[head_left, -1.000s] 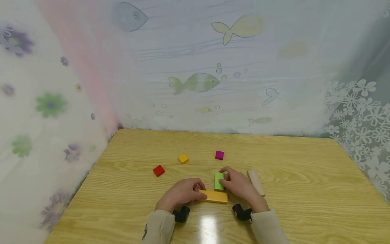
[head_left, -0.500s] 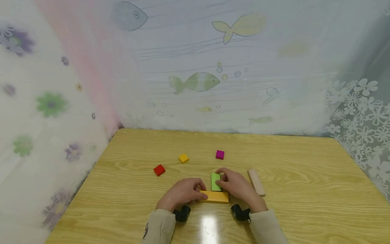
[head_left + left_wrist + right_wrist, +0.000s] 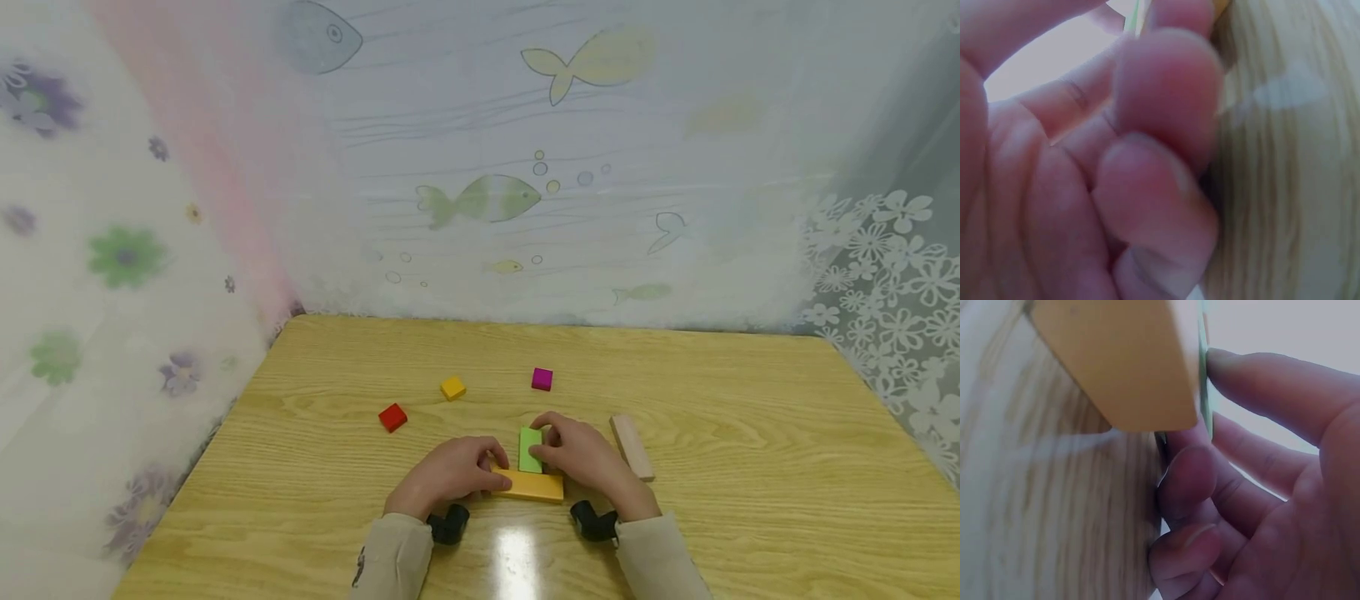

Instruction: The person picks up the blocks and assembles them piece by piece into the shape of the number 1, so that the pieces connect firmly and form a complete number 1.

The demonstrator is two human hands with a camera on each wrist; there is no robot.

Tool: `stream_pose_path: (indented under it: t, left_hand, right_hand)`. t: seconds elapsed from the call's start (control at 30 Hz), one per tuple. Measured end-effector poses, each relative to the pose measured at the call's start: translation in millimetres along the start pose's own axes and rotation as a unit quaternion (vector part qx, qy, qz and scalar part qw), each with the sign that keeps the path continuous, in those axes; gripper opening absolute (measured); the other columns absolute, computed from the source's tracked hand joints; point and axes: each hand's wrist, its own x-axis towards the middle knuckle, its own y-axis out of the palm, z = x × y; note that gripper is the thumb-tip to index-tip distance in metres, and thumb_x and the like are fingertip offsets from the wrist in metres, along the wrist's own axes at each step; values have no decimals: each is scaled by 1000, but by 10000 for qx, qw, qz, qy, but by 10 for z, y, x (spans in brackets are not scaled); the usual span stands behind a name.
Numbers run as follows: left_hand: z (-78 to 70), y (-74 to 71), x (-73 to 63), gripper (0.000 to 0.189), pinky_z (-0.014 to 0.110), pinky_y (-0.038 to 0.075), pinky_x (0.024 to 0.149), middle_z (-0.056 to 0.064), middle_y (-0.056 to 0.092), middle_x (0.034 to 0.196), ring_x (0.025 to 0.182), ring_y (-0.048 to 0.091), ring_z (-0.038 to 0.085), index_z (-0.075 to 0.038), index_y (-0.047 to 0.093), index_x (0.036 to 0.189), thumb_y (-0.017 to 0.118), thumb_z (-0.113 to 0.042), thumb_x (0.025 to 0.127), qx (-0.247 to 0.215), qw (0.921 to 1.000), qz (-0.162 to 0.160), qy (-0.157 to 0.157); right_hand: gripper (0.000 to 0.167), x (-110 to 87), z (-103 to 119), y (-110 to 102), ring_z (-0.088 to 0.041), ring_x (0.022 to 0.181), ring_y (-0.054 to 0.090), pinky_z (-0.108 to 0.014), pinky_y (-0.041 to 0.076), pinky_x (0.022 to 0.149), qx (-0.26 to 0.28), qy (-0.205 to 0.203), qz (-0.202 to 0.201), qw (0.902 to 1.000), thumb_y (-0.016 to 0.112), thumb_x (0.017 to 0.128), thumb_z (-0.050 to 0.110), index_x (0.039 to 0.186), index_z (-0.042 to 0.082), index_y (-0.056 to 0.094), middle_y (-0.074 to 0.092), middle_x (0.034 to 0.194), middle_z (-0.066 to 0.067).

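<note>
A person's hands meet over two toy blocks on a wood-grain surface (image 3: 735, 433). The green block (image 3: 529, 446) has slid left over the past second and now lies nearer the middle of the orange block's far edge; across the last half second it has hardly moved. That suggests the placing of one piece against the other is down to small adjustments. The orange block (image 3: 534, 486) lies crosswise at the near side, in almost the same spot as a second ago.

The left hand (image 3: 450, 475) pinches the orange block's left end, thumb and forefinger set only a block's breadth apart. The right hand (image 3: 588, 458) grasps the green block, thumb on its right side and forefinger at its far end, the other fingers curled. The green block's near end meets the orange one or stops just short; the views do not settle which.

Farther off lie red (image 3: 393, 417), yellow (image 3: 453, 388) and magenta blocks (image 3: 542, 379); a plain wooden block (image 3: 632, 447) rests right of the right hand.
</note>
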Motion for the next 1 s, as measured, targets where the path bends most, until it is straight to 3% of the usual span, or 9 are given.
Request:
stream_pose_path:
  t: [1.0]
  left_hand:
    - [17,-5,-4,17,30,45,52,-4,59,70,58,55,16,-20,62,88,65,-35,80,-81,9999,83,87]
  right_hand:
    - [28,4,-36,1,-10,67,52,-30,42,62,-10,-49,-131,9999,60,85,32,109,18,58,57,78,8]
